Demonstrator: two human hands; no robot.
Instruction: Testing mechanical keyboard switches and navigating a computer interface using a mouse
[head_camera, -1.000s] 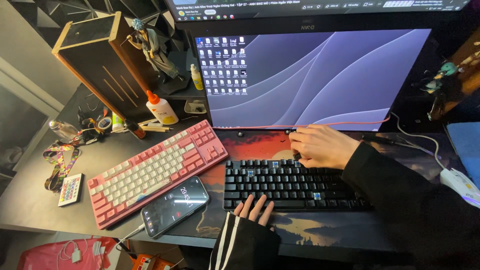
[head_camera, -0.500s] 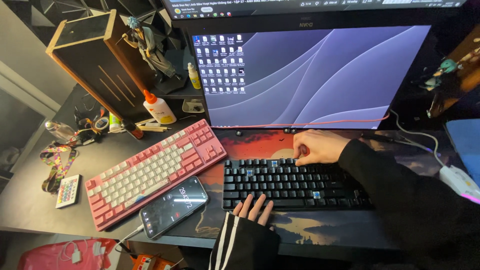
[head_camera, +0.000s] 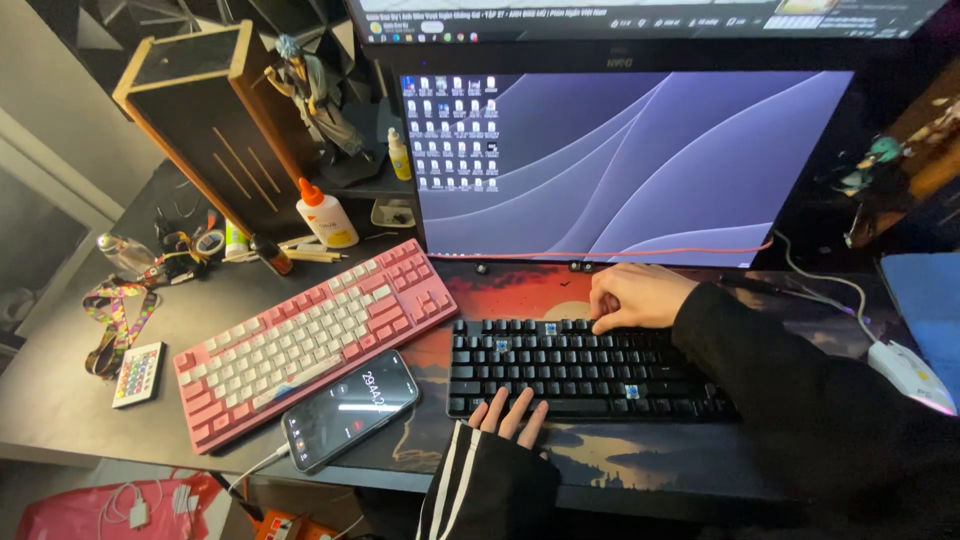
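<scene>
The right hand (head_camera: 640, 297) rested curled over the far edge of the black mechanical keyboard (head_camera: 590, 368), fingers bent down onto the top key row and pinching nothing, while the left hand (head_camera: 510, 415), its fingers loosely spread, lay flat on the near edge beside the space bar. That keyboard sat in the middle of the desk on a printed sunset desk mat (head_camera: 500, 290), just in front of the monitor (head_camera: 620, 165). Steadying the board well seemed to call for even pressure from both hands, so the hard plastic case would not slide on the smooth mat. To the left lay a pink keyboard (head_camera: 310, 335) with matte white and pink keycaps, angled, and a glossy black phone (head_camera: 352, 408) just near of it.
</scene>
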